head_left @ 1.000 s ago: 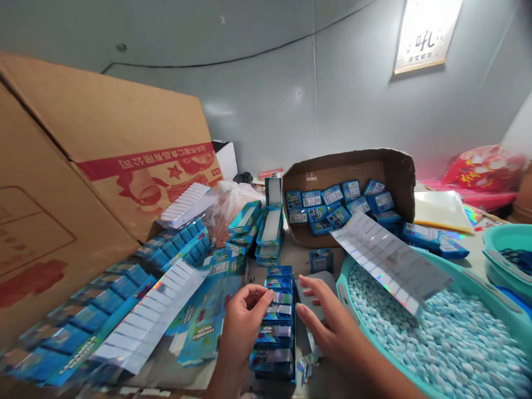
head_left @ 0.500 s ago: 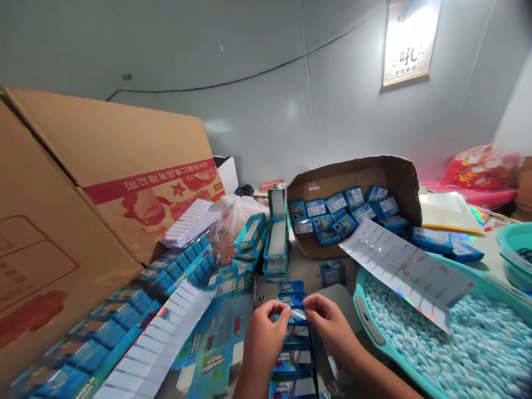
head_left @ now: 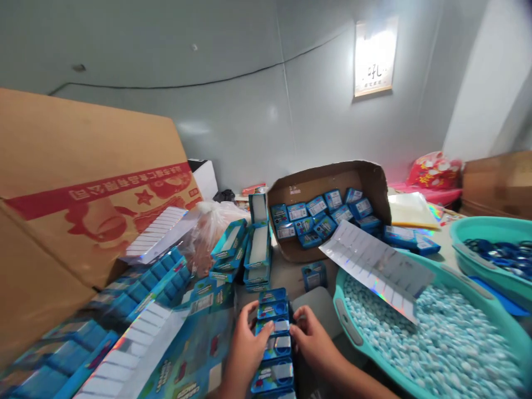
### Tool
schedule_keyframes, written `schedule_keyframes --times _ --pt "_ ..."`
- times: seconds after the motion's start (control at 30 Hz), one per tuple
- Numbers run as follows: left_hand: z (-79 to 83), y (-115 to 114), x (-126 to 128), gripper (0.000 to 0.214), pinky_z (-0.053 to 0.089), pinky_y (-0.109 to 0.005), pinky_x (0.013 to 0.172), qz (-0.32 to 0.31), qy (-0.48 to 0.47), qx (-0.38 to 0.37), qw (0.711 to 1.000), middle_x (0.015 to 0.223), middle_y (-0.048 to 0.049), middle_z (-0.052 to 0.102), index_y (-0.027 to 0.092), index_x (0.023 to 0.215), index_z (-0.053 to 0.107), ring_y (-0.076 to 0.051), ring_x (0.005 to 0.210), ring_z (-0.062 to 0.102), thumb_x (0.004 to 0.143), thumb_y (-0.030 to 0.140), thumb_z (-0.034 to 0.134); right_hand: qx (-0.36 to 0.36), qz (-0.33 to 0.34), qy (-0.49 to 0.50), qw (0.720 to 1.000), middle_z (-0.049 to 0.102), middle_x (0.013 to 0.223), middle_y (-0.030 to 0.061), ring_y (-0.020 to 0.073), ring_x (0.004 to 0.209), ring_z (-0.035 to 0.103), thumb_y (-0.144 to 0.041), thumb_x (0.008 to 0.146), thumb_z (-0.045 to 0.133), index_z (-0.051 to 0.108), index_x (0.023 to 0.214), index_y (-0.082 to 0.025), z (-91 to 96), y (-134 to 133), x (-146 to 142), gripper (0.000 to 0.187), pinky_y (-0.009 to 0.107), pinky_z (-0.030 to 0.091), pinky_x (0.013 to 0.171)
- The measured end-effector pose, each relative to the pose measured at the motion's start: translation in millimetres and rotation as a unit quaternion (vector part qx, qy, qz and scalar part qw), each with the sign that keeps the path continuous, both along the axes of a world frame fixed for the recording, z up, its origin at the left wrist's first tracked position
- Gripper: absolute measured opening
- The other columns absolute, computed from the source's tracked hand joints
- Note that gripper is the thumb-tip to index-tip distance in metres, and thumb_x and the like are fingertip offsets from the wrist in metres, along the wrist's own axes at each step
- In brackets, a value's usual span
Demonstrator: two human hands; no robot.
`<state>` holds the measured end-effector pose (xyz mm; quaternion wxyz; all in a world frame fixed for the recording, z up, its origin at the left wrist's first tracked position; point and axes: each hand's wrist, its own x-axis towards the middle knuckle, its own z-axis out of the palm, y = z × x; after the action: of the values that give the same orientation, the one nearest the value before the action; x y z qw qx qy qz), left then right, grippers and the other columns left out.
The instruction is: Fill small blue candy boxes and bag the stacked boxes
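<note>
A row of small blue tins (head_left: 272,343) lies in front of me, running from near the frame's bottom edge toward the back, several with shiny holographic stickers on their lids. My left hand (head_left: 245,346) rests against the row's left side, its fingers curled with their tips on a tin. My right hand (head_left: 311,339) presses on the same tin from the right, fingers bent and pinched together at the lid. Whether a sticker is between the fingertips is too small to tell.
A teal basin (head_left: 353,332) of pale blue tablets sits at right, a holographic sticker sheet (head_left: 376,266) lying over it. Behind stand an open carton (head_left: 332,174) of blue boxes, stacked blue trays (head_left: 260,244), a plastic bag (head_left: 211,224) and a big cardboard box (head_left: 83,177). Another teal basin (head_left: 477,233) is far right.
Both hands held a shiny sticker above the row half a second ago; now they are lowered onto a tin. The view has swung right and downward.
</note>
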<state>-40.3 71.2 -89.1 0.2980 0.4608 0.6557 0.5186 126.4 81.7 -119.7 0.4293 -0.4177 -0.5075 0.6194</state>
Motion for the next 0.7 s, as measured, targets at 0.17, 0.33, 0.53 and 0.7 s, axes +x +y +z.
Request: schedule_keyframes --times 0.17,0.33,0.53,0.7 --pt "-11.7 -3.4 -8.4 0.066 0.048 -0.054 0.104 0.034 -0.094 0.002 0.995 0.118 -0.0175 0.066 0.016 0.105 0.059 -0.038 0.118 0.061 0.054 0.053 0.079 0.084 0.047 -0.289 0.952 0.062 0.080 0.0018 0.0171 0.075 0.060 -0.004 0.080 0.051 0.048 0.116 -0.016 19.5 -16.8 11.2 0.038 0.024 0.040 0.066" --pt "-10.9 -26.0 -22.5 0.074 0.056 -0.046 0.093 0.055 -0.118 -0.024 0.991 0.118 -0.0159 0.066 0.016 0.109 0.062 -0.034 0.109 0.066 0.057 0.066 0.077 0.153 0.083 -0.392 0.903 0.068 0.116 0.0116 0.0237 0.093 0.068 -0.008 0.081 0.057 0.054 0.136 -0.018 87.5 -33.1 76.4 0.056 0.030 0.049 0.081" --pt "15.7 -37.1 -19.8 0.075 0.060 -0.036 0.078 0.119 -0.065 0.033 0.990 0.097 -0.0099 0.073 0.018 0.103 0.066 -0.030 0.094 0.070 0.054 0.075 0.075 0.328 -0.180 -0.517 0.770 0.068 0.116 0.0145 0.0273 0.105 0.065 -0.027 0.097 0.045 0.066 0.119 -0.016 148.1 39.3 211.4 0.032 0.037 0.049 0.093" --pt "31.6 -26.4 6.9 0.056 0.061 -0.034 0.079 0.091 -0.036 0.141 0.985 0.099 -0.0073 0.073 0.021 0.098 0.065 -0.026 0.091 0.070 0.068 0.067 0.073 0.196 -0.172 -0.630 0.731 0.061 0.126 0.0238 0.0352 0.114 0.060 -0.026 0.085 0.071 0.056 0.134 -0.006 117.5 86.6 254.6 0.056 0.041 0.046 0.093"
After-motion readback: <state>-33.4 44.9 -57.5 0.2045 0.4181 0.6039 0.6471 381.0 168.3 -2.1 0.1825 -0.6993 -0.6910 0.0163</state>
